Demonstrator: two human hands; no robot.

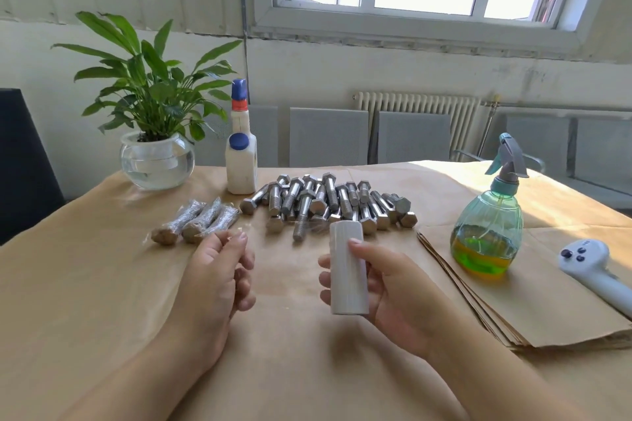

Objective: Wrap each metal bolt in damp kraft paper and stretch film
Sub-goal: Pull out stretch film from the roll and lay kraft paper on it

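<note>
Hands over a worktop (85, 284) covered in brown kraft paper. Right hand (393, 294) grasps a white roll of stretch film (347, 267), held upright above the paper, thumb across its front, fingertips curling round the left side. Left hand (213, 278) just beside it, fingers loosely curled, thumb and forefinger brought together near the tips; whether that grip pinches a film end, cannot tell. Pile of bare metal bolts (328, 203) lies beyond the roll, mid-worktop. Three wrapped bolts (196, 220) side by side left of the pile, glossy film over brown paper. Stack of kraft sheets (547, 314) at right, carrying a green spray bottle (489, 225) and a white handheld device (595, 270). White bottle with blue caps (241, 154) and potted plant in glass bowl (155, 133) at the far edge.
</note>
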